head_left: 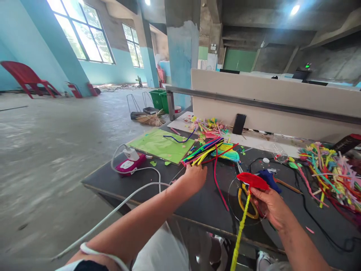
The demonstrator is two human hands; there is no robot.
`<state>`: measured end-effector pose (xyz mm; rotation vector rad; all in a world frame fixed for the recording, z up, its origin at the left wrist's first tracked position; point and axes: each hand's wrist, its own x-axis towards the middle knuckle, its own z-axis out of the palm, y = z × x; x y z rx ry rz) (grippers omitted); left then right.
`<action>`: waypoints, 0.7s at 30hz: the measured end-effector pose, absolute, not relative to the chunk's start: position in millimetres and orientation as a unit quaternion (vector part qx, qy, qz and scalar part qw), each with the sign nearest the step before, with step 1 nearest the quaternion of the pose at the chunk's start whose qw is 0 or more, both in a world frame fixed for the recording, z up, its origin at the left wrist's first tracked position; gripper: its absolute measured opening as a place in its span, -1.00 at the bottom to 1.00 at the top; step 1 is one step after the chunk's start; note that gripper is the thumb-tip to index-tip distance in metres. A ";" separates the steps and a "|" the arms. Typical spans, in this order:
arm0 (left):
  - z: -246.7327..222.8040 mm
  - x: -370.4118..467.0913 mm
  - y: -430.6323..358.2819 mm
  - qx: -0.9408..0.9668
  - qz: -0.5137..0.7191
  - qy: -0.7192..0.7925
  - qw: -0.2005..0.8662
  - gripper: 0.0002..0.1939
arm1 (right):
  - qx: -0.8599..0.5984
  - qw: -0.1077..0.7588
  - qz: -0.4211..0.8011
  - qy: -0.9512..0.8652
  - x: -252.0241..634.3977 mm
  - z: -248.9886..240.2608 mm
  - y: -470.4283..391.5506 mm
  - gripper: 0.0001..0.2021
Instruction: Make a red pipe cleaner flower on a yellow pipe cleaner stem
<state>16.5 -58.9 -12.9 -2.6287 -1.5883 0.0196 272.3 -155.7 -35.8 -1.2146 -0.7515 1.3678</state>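
Observation:
My right hand (272,207) is closed, pinching a fuzzy red leaf-shaped piece (252,180) on a yellow twisted pipe-cleaner stem (241,235), which hangs past the table's near edge. My left hand (196,177) has its fingers bent down at the near ends of a bundle of coloured pipe cleaners (204,149); the fingertips are partly hidden. A lone red pipe cleaner (218,184) lies to the right of this hand. Yellow-handled scissors (241,203) and a clear ring-shaped outline lie beneath the red piece. A turquoise fuzzy pad (229,155) sits beside the bundle.
A green sheet (160,145) and a magenta box with a white plug and cable (131,165) lie at left. A phone (239,124) leans against the partition (267,94). Pipe-cleaner scraps (210,126) are behind the bundle, with a larger heap (332,173) at right.

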 end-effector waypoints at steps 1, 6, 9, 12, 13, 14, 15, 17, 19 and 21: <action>-9.9 17.1 -63.3 -0.854 -0.011 -0.520 0.020 -0.65 | -0.513 0.550 0.576 -0.321 272.6 -36.8 -155.2 -0.75; -0.3 31.5 -87.6 -0.821 -0.337 -0.409 -0.213 -0.58 | -0.498 0.559 0.568 -0.341 273.4 -43.8 -151.0 -0.71; -8.1 44.3 -101.8 -0.636 -0.581 -0.344 -0.375 -0.54 | -0.487 0.557 0.574 -0.351 271.6 -44.7 -151.0 -0.69; -15.8 32.3 -102.7 -0.495 -0.716 -0.318 -0.376 -0.52 | -0.485 0.558 0.570 -0.358 270.0 -45.4 -153.0 -0.74; -14.5 18.8 -97.9 -0.475 -0.738 -0.313 -0.363 -0.52 | -0.491 0.550 0.575 -0.355 270.0 -46.0 -153.4 -0.75; -10.3 0.5 -90.8 -0.453 -0.764 -0.313 -0.336 -0.51 | -0.499 0.544 0.575 -0.352 270.2 -46.6 -153.7 -0.74; -3.4 -21.3 -82.0 -0.420 -0.799 -0.319 -0.291 -0.48 | -0.500 0.545 0.574 -0.351 270.5 -47.2 -153.8 -0.74; 16.7 -66.9 -60.4 -0.298 -0.880 -0.337 -0.152 -0.46 | -0.496 0.546 0.573 -0.357 271.4 -48.1 -153.6 -0.74; 39.8 -97.6 -35.3 -0.223 -0.907 -0.347 -0.090 -0.46 | -0.494 0.547 0.571 -0.362 272.0 -48.9 -153.2 -0.75; 58.6 -99.0 -8.9 -0.308 -0.866 -0.383 -0.095 -0.53 | -0.490 0.548 0.571 -0.365 272.0 -50.1 -152.0 -0.74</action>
